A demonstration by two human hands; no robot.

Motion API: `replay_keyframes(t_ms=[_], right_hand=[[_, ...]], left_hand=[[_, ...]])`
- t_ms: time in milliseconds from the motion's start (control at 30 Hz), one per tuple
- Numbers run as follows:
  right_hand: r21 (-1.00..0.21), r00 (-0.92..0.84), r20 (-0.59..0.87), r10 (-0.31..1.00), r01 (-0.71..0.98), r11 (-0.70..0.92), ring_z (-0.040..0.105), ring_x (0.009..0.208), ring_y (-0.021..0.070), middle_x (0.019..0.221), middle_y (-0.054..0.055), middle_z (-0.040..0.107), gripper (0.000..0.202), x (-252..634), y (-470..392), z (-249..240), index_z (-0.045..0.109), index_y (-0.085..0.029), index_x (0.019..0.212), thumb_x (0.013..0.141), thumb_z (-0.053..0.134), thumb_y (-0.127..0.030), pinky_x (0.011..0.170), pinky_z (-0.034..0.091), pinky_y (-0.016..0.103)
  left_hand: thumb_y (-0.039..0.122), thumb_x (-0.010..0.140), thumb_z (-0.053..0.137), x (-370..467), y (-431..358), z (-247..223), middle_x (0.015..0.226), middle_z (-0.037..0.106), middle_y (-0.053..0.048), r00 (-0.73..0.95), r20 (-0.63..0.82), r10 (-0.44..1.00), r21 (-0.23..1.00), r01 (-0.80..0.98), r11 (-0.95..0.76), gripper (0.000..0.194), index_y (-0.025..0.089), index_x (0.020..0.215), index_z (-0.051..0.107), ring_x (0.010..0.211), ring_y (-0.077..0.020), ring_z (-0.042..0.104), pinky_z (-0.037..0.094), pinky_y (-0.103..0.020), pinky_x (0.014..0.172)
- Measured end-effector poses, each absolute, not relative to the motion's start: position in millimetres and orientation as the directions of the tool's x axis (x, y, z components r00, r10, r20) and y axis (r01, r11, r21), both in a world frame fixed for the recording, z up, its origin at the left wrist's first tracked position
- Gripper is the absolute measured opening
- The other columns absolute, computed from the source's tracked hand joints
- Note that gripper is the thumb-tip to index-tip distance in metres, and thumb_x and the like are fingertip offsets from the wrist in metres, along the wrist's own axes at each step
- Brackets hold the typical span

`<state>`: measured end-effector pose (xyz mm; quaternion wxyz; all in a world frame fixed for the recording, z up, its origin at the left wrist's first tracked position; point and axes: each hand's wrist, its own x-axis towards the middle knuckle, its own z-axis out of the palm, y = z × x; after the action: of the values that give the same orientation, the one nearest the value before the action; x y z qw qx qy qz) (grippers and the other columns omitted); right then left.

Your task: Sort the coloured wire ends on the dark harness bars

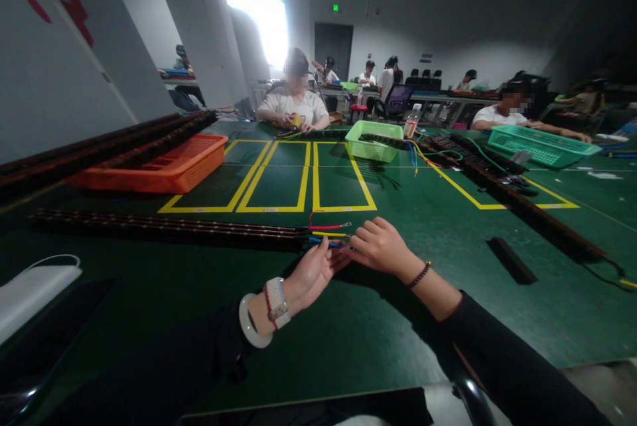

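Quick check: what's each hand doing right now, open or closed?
Left hand: holding the blue wire.
Right hand: at the wire's end; grip cannot be told.

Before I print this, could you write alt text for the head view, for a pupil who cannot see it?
A person's left hand and right hand meet at the blue wiring of a long dark bundle on a green table. Beyond, an orange basket and a green basket stand near yellow outlines, with a co-worker across the table.

On the table, wire bundles lie before the leftmost basket, left of a strip.
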<state>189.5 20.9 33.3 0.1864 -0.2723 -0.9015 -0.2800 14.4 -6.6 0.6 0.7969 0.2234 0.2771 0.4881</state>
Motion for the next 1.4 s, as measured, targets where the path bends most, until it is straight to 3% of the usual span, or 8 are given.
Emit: replay_keyframes(t_ms=[300,433,600,767,933,1133,1233,1400], right_hand=[[0.381,-0.723,0.549,0.419,0.663,0.645,0.04,0.065,0.0163,0.066,0.003,0.053,0.037,188,18,32,0.057,-0.018,0.071,0.092,0.044,-0.046,0.061,0.02,0.033],[0.331,-0.722,0.492,0.487,0.672,0.662,0.042,0.065,0.0159,0.066,0.003,0.055,0.037,186,21,25,0.059,-0.018,0.071,0.092,0.045,-0.045,0.061,0.021,0.032],[0.093,-0.603,0.449,0.659,0.765,0.637,0.044,0.061,0.0136,0.06,0.002,0.057,0.04,182,26,10,0.057,-0.018,0.06,0.091,0.047,-0.041,0.06,0.023,0.029],[-0.108,-0.41,0.431,0.804,0.861,0.497,0.046,0.058,0.0125,0.056,0.001,0.056,0.043,177,21,7,0.059,-0.018,0.058,0.09,0.048,-0.045,0.054,0.023,0.026],[-0.069,-0.345,0.416,0.842,0.911,0.407,0.048,0.057,0.0134,0.058,0.003,0.058,0.038,173,17,10,0.062,-0.019,0.058,0.087,0.052,-0.043,0.054,0.023,0.027],[0.039,-0.448,0.448,0.774,0.874,0.484,0.048,0.066,0.0179,0.061,0.004,0.058,0.035,177,21,12,0.058,-0.019,0.058,0.084,0.057,-0.043,0.062,0.028,0.03],[0.02,-0.426,0.531,0.732,0.87,0.492,0.048,0.076,0.0222,0.073,0.006,0.057,0.031,179,25,11,0.058,-0.018,0.07,0.078,0.063,-0.048,0.068,0.033,0.033],[-0.145,-0.436,0.589,0.68,0.771,0.62,0.046,0.102,0.0268,0.109,0.012,0.055,0.047,176,34,1,0.051,-0.017,0.115,0.079,0.065,-0.042,0.085,0.036,0.038]], left_hand=[[0.023,0.09,0.045,14,-7,3,0.091,0.067,-0.01,0.335,-0.229,0.914,0.604,-0.687,0.403,0.018,0.012,0.095,0.058,0.086,-0.0183,0.064,0.045,-0.04,0.092],[0.021,0.09,0.044,14,-5,2,0.092,0.067,-0.012,0.352,-0.233,0.906,0.602,-0.68,0.419,0.019,0.01,0.094,0.059,0.09,-0.0188,0.063,0.044,-0.039,0.094],[0.025,0.092,0.041,14,-4,-1,0.092,0.067,-0.015,0.37,-0.243,0.897,0.615,-0.657,0.437,0.025,0.008,0.088,0.059,0.095,-0.0206,0.063,0.041,-0.04,0.097],[0.03,0.092,0.041,14,-8,0,0.097,0.066,-0.017,0.471,-0.206,0.858,0.717,-0.524,0.46,0.027,0.008,0.099,0.057,0.095,-0.0223,0.064,0.043,-0.042,0.095],[0.036,0.089,0.045,12,-10,0,0.086,0.067,-0.017,0.55,-0.216,0.807,0.817,-0.351,0.458,0.029,0.009,0.083,0.055,0.085,-0.0248,0.067,0.047,-0.044,0.087],[0.039,0.088,0.045,11,-14,5,0.086,0.068,-0.018,0.587,-0.178,0.79,0.869,-0.283,0.406,0.033,0.009,0.078,0.056,0.083,-0.0246,0.067,0.049,-0.041,0.081],[0.04,0.087,0.047,12,-15,7,0.083,0.068,-0.019,0.599,-0.16,0.785,0.874,-0.283,0.394,0.034,0.01,0.074,0.055,0.078,-0.0239,0.067,0.05,-0.038,0.075],[0.039,0.085,0.05,12,-16,6,0.075,0.067,-0.014,0.614,-0.135,0.777,0.878,-0.289,0.381,0.031,0.011,0.075,0.056,0.07,-0.0213,0.065,0.05,-0.034,0.068]])
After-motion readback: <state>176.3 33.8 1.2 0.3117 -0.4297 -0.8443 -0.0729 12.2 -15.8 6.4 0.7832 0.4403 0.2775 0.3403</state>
